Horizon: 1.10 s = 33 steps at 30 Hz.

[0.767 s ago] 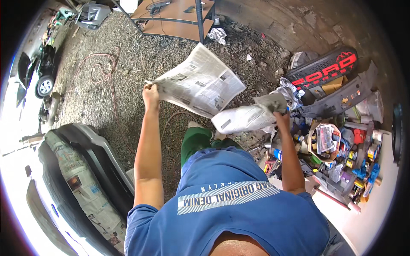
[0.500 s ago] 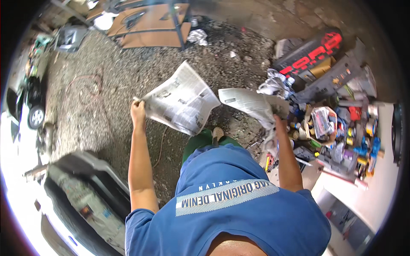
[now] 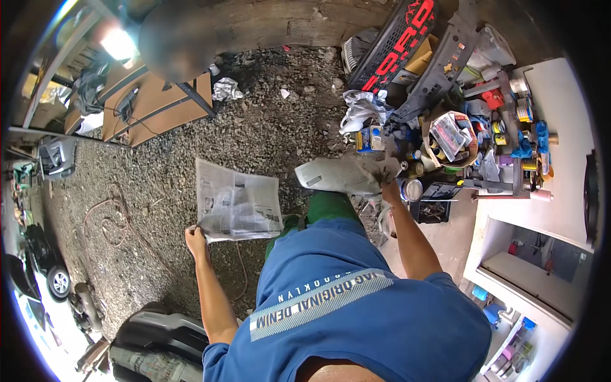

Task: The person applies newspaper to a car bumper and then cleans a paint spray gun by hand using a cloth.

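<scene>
I see left hand [image 3: 196, 243] pinching newspaper sheet [image 3: 242, 197] by near-left corner, sheet forward-right; right hand [image 3: 390, 192] clutches bunched paper [image 3: 337, 176], long axis leftward.

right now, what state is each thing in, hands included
left hand, closed on the left sheet
left sheet, spread open, held at a corner
right hand, closed on the right sheet
right sheet, bunched at the hand
box, open, filled
bumper, partly covered with paper
silver wrap, crumpled
</scene>
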Each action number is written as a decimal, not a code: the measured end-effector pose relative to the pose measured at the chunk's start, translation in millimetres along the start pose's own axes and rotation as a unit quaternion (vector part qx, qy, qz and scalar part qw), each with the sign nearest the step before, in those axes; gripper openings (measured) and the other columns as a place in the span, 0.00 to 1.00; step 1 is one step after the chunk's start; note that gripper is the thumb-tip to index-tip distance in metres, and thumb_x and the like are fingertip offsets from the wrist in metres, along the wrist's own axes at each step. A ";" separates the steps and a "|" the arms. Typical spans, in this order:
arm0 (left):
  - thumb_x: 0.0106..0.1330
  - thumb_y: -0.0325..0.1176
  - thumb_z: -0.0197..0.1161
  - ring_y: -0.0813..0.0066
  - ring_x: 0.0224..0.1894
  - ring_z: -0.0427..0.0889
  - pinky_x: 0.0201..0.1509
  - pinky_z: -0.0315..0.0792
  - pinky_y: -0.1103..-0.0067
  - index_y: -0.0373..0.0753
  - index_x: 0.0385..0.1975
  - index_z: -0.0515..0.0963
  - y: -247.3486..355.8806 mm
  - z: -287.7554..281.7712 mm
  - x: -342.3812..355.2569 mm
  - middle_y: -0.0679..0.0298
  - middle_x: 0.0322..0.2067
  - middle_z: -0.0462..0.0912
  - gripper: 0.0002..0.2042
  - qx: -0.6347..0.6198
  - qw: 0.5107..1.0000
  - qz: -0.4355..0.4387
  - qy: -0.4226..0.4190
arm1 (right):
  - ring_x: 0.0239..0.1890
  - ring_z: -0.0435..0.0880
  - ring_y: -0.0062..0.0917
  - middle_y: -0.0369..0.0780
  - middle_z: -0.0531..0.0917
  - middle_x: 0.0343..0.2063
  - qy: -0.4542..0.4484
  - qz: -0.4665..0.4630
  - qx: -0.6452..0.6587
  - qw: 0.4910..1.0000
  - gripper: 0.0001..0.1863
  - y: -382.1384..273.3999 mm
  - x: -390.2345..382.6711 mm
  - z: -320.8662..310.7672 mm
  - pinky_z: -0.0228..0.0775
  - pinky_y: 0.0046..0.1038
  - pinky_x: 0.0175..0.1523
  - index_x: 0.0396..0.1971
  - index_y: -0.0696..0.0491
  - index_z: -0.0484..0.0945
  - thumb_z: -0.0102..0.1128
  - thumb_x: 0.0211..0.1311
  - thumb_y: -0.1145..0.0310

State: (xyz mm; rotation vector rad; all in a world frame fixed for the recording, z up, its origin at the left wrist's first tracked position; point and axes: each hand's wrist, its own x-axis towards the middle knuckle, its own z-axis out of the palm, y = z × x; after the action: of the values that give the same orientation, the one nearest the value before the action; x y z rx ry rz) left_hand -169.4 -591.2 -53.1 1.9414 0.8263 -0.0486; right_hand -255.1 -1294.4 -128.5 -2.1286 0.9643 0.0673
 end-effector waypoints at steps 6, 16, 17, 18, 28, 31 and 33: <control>0.62 0.28 0.57 0.76 0.32 0.72 0.39 0.68 0.78 0.32 0.34 0.76 33.3 47.3 -23.6 0.64 0.29 0.76 0.06 0.006 1.000 0.008 0.021 | 0.48 0.79 0.51 0.57 0.80 0.42 0.011 -0.078 -0.283 0.956 0.23 9.8 191.4 -71.8 0.70 0.44 0.53 0.46 0.63 0.75 0.59 0.51 0.64; 0.65 0.26 0.57 0.77 0.32 0.73 0.39 0.69 0.78 0.34 0.35 0.75 85.8 90.1 -85.0 0.65 0.30 0.77 0.03 -0.030 0.979 -0.101 0.174 | 0.52 0.78 0.43 0.51 0.77 0.54 0.094 -0.101 -0.029 0.990 0.19 -0.6 534.4 -106.8 0.67 0.41 0.58 0.55 0.55 0.73 0.50 0.66 0.66; 0.66 0.25 0.57 0.78 0.32 0.74 0.37 0.71 0.78 0.35 0.35 0.74 76.0 108.5 -87.5 0.66 0.30 0.77 0.02 -0.096 0.972 -0.122 0.178 | 0.55 0.77 0.40 0.49 0.76 0.56 0.094 -0.270 0.007 0.958 0.21 -10.8 580.6 -136.4 0.65 0.38 0.61 0.59 0.55 0.71 0.48 0.69 0.64; 0.65 0.25 0.57 0.76 0.32 0.76 0.35 0.72 0.76 0.36 0.36 0.74 93.2 103.0 -94.2 0.66 0.30 0.77 0.03 -0.123 0.967 -0.099 0.200 | 0.56 0.75 0.40 0.49 0.74 0.58 0.080 -0.109 0.021 0.991 0.28 -10.3 585.8 -130.4 0.64 0.38 0.62 0.60 0.57 0.69 0.48 0.66 0.55; 0.58 0.24 0.59 0.70 0.33 0.78 0.31 0.75 0.77 0.34 0.44 0.68 139.9 129.6 -129.7 0.57 0.39 0.74 0.14 0.002 0.921 -0.161 0.354 | 0.63 0.70 0.50 0.58 0.68 0.62 0.154 0.049 0.051 0.986 0.50 -206.9 666.8 -251.0 0.65 0.42 0.63 0.62 0.69 0.63 0.58 0.57 0.36; 0.56 0.27 0.59 0.76 0.20 0.72 0.21 0.68 0.78 0.36 0.27 0.71 158.0 166.8 -140.8 0.65 0.21 0.72 0.04 -0.056 0.932 -0.141 0.330 | 0.55 0.76 0.50 0.58 0.77 0.51 0.111 -0.106 -0.113 0.982 0.37 -221.9 658.7 -224.8 0.68 0.47 0.55 0.54 0.66 0.70 0.59 0.60 0.46; 0.56 0.27 0.57 0.80 0.15 0.67 0.16 0.61 0.79 0.37 0.21 0.70 180.7 181.6 -146.0 0.69 0.15 0.69 0.04 -0.064 0.926 -0.132 0.348 | 0.47 0.80 0.48 0.54 0.81 0.42 0.030 -0.250 -0.188 0.950 0.26 -228.1 622.8 -156.4 0.68 0.48 0.48 0.45 0.62 0.74 0.59 0.61 0.52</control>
State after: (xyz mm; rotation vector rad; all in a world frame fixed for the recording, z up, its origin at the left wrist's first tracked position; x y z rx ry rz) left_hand -124.1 -864.6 47.6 1.7103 1.5108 0.5510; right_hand 297.6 -1690.9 -87.9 -2.6828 0.4398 -0.0738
